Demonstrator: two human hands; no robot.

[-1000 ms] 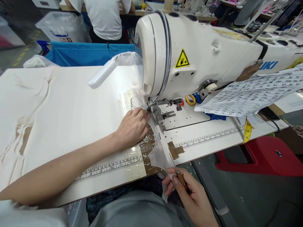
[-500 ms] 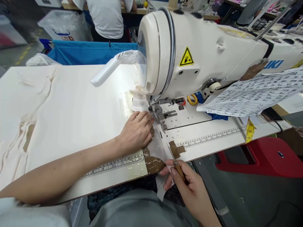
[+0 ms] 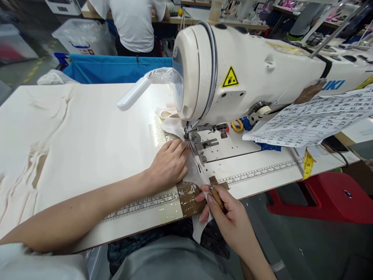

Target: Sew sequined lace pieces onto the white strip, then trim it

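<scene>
My left hand (image 3: pixel 169 162) rests beside the sewing machine's presser foot (image 3: pixel 187 134), its fingers bent together and pressing a thin white fabric strip (image 3: pixel 194 170) down; its fingertips are partly hidden. The strip runs from under the needle area toward me and hangs over the table edge. In my right hand (image 3: pixel 225 208) is an awl (image 3: pixel 217 198) with a wooden handle, its metal shaft pointing up toward the presser foot along the strip. The fingers of that hand also hold the strip's near end. Behind the foot, sewn pale fabric (image 3: pixel 169 113) lies in loose folds.
The white sewing machine head (image 3: pixel 247 70) overhangs the table (image 3: pixel 96 128). Pale fabric strips (image 3: pixel 36 167) lie at left. Printed sheets (image 3: pixel 311 116), yellow scissors handle (image 3: pixel 237 125) and a tape measure (image 3: pixel 308 164) are at right, above a red stool (image 3: pixel 323 196). Another person (image 3: pixel 134 25) sits beyond.
My right hand, with the awl and the strip, has moved slightly up toward the presser foot. More pale fabric shows behind the foot. My left hand stays almost in place.
</scene>
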